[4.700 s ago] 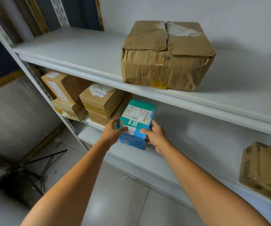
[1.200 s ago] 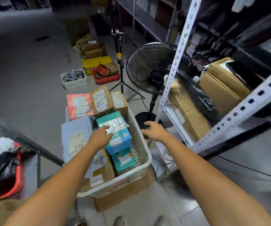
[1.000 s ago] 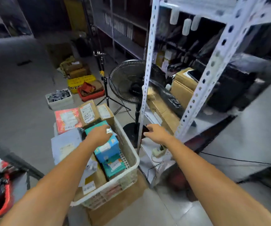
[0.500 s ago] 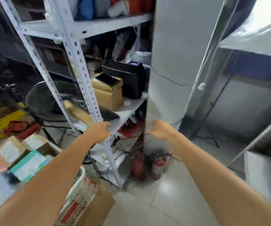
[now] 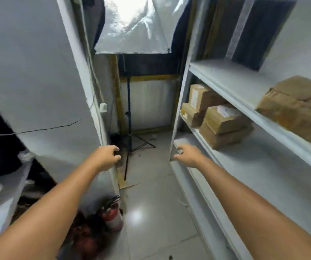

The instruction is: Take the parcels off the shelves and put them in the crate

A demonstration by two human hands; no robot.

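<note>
Moved: view has swung off the crate, now out of sight, back to the shelves (image 5: 244, 87).
Left hand (image 5: 106, 156): loosely curled, holding nothing.
Right hand (image 5: 188, 155): fingers spread, empty, near the shelf corner.
Middle shelf: four stacked brown parcels (image 5: 216, 119) at the far end.
Upper shelf: large crumpled parcel (image 5: 297, 107), long axis along the shelf.

We see our two arms, and both are bare from the hands all the way back to the edge of the picture. No sleeves, gloves, watch or rings show on them. Our left hand (image 5: 106, 156) and our right hand (image 5: 187, 155) are bare too, and each one looks a bit soft and blurry, so we cannot make out small marks on them.
</note>
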